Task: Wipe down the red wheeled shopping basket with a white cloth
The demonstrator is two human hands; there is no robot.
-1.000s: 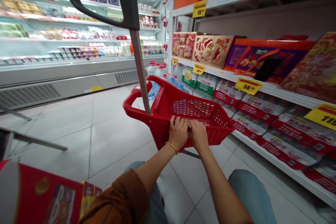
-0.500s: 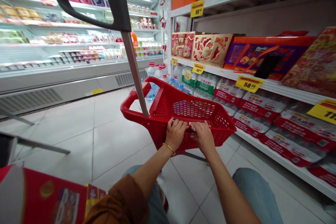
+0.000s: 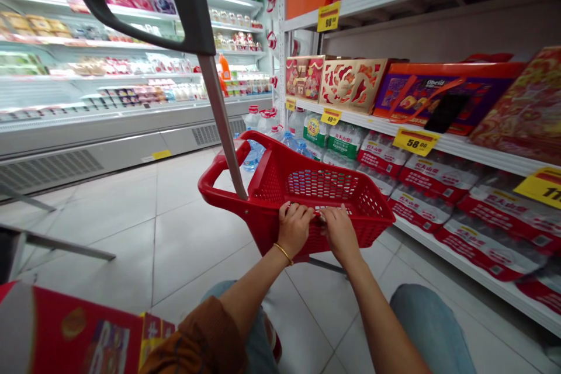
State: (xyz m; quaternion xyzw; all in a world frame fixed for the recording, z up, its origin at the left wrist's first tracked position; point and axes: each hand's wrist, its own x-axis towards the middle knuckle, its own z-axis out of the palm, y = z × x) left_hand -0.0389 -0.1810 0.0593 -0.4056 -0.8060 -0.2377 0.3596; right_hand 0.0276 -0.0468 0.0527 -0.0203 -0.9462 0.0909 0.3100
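A red plastic shopping basket (image 3: 350, 228) with mesh walls stands in front of me, and its inside shows no goods. Both hands grip its near rim: my left hand (image 3: 294, 229), with a gold bangle on the wrist, and my right hand (image 3: 340, 235) a short way along. A long metal pull handle (image 3: 219, 125) rises from the basket to a dark grey grip (image 3: 144, 6) at the top of the view. Low at the left, a red boxed product (image 3: 83, 333) sits near my left forearm.
On the right, white shelves hold wrapped bottled-water packs (image 3: 438, 175), gift boxes (image 3: 353, 85) and yellow price tags (image 3: 415, 141). A refrigerated display case (image 3: 131, 82) runs along the left. Between them lies a pale tiled floor (image 3: 197, 245).
My hands have moved slightly apart along the rim. The basket sits a little further left in the view, and the shelves have shifted slightly.
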